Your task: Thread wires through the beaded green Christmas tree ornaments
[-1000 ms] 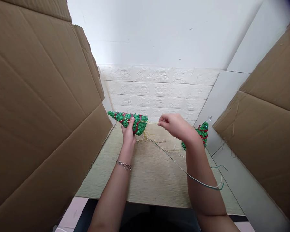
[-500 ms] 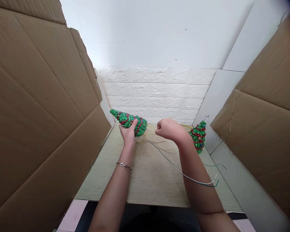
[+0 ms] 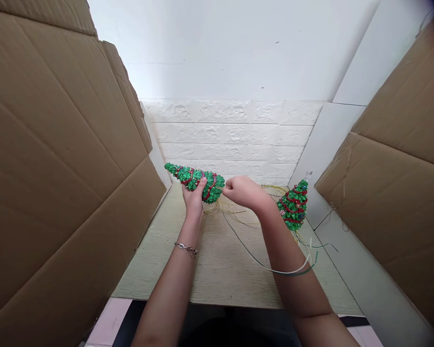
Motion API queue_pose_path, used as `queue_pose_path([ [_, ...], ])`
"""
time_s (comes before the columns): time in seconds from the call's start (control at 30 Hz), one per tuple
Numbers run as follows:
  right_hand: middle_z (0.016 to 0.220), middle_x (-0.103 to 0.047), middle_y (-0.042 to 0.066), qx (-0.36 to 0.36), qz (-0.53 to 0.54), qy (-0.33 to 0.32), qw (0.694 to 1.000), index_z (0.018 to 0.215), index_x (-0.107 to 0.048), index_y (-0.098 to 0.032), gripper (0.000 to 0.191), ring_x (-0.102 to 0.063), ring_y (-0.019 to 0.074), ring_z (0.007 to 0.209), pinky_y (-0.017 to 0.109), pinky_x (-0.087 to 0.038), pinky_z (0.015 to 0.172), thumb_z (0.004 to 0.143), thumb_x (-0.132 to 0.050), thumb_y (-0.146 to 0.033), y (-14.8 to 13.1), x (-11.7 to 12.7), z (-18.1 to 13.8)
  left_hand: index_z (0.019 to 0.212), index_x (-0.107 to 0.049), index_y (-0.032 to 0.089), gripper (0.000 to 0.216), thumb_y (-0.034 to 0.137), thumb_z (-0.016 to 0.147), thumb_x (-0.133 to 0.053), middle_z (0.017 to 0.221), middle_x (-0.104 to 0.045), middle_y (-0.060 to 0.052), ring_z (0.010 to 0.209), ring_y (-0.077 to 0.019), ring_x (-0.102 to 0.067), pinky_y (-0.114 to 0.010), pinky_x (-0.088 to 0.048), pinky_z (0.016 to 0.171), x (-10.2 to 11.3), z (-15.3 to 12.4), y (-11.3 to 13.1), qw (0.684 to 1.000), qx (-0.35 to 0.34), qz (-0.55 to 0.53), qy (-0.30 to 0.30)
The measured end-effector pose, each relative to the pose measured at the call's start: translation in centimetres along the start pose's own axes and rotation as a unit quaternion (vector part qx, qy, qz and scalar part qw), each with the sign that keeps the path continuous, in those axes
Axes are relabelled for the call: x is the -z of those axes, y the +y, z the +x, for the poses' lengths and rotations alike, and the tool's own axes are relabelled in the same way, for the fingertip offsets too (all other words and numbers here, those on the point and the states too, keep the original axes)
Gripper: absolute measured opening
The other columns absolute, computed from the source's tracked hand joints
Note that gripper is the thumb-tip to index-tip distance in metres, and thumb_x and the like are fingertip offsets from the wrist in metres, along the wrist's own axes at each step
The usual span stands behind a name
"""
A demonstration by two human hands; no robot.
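A green beaded Christmas tree (image 3: 191, 178) with red beaded garlands lies on its side in the air, its tip pointing left. My left hand (image 3: 194, 196) is wrapped round its lower part, thumb on top. Close to the tree's base, my right hand (image 3: 244, 190) is closed in a pinch, touching or almost touching the beads. A pale wire ran into this fist a moment ago; now the fingers hide most of it. White and green wires (image 3: 253, 250) trail from the base and loop over my right forearm.
A second beaded tree (image 3: 294, 207) with a clear star on top stands at the right, wires spreading beneath it. Cardboard panels flank the wooden table (image 3: 235, 284) on the left (image 3: 58, 159) and right (image 3: 398, 193). Behind is a white brick-patterned wall (image 3: 224, 130).
My right hand has moved left, up to the base of the held tree. The loose wire ends over my right forearm have shifted left. More of the second tree shows.
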State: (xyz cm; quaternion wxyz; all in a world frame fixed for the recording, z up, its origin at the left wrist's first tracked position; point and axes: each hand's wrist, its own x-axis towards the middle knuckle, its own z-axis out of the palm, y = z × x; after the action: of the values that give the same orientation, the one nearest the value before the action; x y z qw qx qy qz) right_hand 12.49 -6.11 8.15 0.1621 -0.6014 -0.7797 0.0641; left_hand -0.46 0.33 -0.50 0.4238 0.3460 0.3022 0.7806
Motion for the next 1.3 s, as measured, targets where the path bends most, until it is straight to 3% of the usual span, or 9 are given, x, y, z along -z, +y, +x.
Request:
queue_pose_path([
  [0.1,0.077,-0.067,0.008,0.018,-0.023,0.04,0.999,0.073,-0.064,-0.018,0.031,-0.054,0.0159,0.068,0.026,-0.032,0.06,0.084,-0.036,-0.024,-0.7,-1.1,0.8,0.092,-0.059,0.019,0.046,0.026,0.053,-0.082,0.089,-0.066,-0.002,0.08,-0.0144,-0.064,-0.029,-0.051,0.079,-0.2,-0.1,0.2,1.0,0.003,-0.016,-0.016],
  [0.23,0.082,-0.067,0.01,0.031,-0.016,0.043,0.998,0.079,-0.063,-0.016,0.031,-0.056,0.0179,0.076,0.027,-0.033,0.067,0.088,-0.037,-0.028,-1.3,-2.2,1.4,0.089,-0.061,0.017,0.043,0.027,0.052,-0.082,0.084,-0.067,-0.002,0.076,-0.0138,-0.064,-0.028,-0.05,0.077,-0.2,-0.1,0.1,0.999,0.023,-0.031,-0.017],
  [0.4,0.072,-0.061,0.003,0.054,0.093,0.003,0.994,0.072,-0.055,-0.018,0.032,-0.05,0.0135,0.066,0.024,-0.03,0.059,0.088,-0.04,-0.041,-0.7,-2.0,1.3,0.085,-0.064,0.016,0.04,0.029,0.052,-0.082,0.083,-0.068,-0.002,0.075,-0.0153,-0.065,-0.029,-0.051,0.075,0.2,0.4,-0.2,0.996,0.045,-0.075,-0.007],
  [0.63,0.064,-0.054,-0.001,0.088,0.197,-0.017,0.976,0.064,-0.048,-0.018,0.036,-0.046,0.0105,0.061,0.022,-0.029,0.057,0.088,-0.038,-0.042,0.8,-2.1,2.1,0.088,-0.066,0.017,0.038,0.029,0.055,-0.081,0.086,-0.07,-0.002,0.077,-0.0153,-0.065,-0.027,-0.051,0.073,0.4,0.6,-0.2,0.994,0.055,-0.095,-0.012],
  [0.97,0.056,-0.047,0.0,-0.025,0.063,0.061,0.996,0.055,-0.047,-0.018,0.046,-0.035,0.0111,0.055,0.025,-0.022,0.053,0.084,-0.046,-0.053,1.0,-2.6,2.6,0.088,-0.064,0.017,0.04,0.026,0.054,-0.082,0.084,-0.069,-0.002,0.077,-0.0154,-0.066,-0.028,-0.052,0.076,0.4,0.5,-0.6,0.996,0.058,-0.06,-0.03],
  [1.1,0.061,-0.053,0.001,-0.011,0.078,0.079,0.994,0.061,-0.054,-0.017,0.045,-0.041,0.0113,0.058,0.024,-0.025,0.054,0.088,-0.04,-0.051,1.9,-1.7,1.4,0.09,-0.065,0.017,0.038,0.027,0.058,-0.081,0.091,-0.07,-0.004,0.083,-0.0174,-0.066,-0.03,-0.053,0.08,0.6,0.7,-0.6,0.994,0.07,-0.078,-0.028],
  [1.17,0.069,-0.059,0.002,-0.001,0.069,0.031,0.997,0.07,-0.06,-0.017,0.031,-0.047,0.0118,0.063,0.023,-0.028,0.056,0.087,-0.046,-0.039,2.7,-2.0,0.3,0.091,-0.066,0.017,0.036,0.027,0.059,-0.08,0.096,-0.07,-0.005,0.088,-0.0188,-0.066,-0.031,-0.053,0.083,0.7,0.7,-0.5,0.993,0.078,-0.092,-0.016],
  [1.23,0.081,-0.065,0.004,-0.005,0.039,-0.072,0.997,0.084,-0.065,-0.018,0.016,-0.054,0.0129,0.071,0.022,-0.032,0.059,0.081,-0.05,-0.02,3.7,-3.0,-1.1,0.093,-0.066,0.018,0.034,0.026,0.062,-0.078,0.101,-0.07,-0.005,0.095,-0.0201,-0.065,-0.033,-0.052,0.086,0.6,0.8,-0.1,0.99,0.093,-0.11,0.001],
  [1.3,0.096,-0.067,0.007,-0.04,-0.009,-0.166,0.985,0.097,-0.066,-0.02,0.032,-0.058,0.0156,0.08,0.022,-0.034,0.061,0.073,-0.05,-0.006,4.5,-4.6,-2.8,0.094,-0.066,0.019,0.03,0.027,0.067,-0.075,0.104,-0.069,-0.005,0.101,-0.0209,-0.064,-0.034,-0.05,0.091,0.4,0.7,0.4,0.984,0.121,-0.132,0.016],
])
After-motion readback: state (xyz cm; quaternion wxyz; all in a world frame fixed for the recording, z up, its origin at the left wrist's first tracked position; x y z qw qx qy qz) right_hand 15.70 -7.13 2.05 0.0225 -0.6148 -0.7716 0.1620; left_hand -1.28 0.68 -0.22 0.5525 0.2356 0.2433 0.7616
